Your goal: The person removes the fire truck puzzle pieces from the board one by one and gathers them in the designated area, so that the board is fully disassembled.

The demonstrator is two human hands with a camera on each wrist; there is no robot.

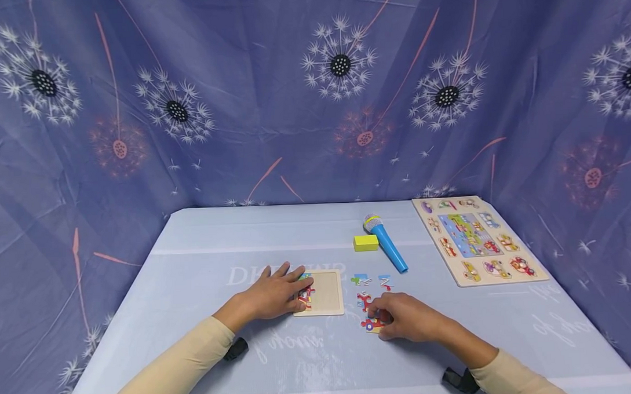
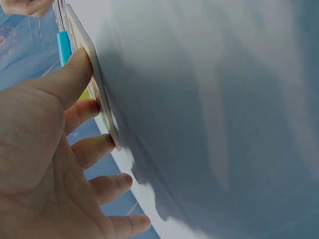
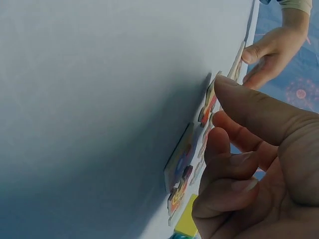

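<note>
A square wooden puzzle tray [image 1: 330,308] lies at mid-table, colourful pieces along its left side. My left hand [image 1: 277,294] rests over that side, fingers spread and fairly straight; in the left wrist view the thumb and two fingertips [image 2: 102,142] touch the tray's edge. To the right, my right hand [image 1: 411,318] pinches a red vehicle puzzle piece [image 1: 373,326] between thumb and index finger, low over the table. The hand partly hides this piece. Behind it lie a red piece [image 1: 363,300], a green-and-blue piece [image 1: 360,280] and a blue-and-red piece [image 1: 385,282].
A yellow block [image 1: 366,243] and a blue toy microphone [image 1: 391,249] lie behind the loose pieces. At the back right is a large wooden peg puzzle board [image 1: 466,276] with several vehicle pieces. A patterned curtain [image 1: 270,106] encloses the table's back and sides.
</note>
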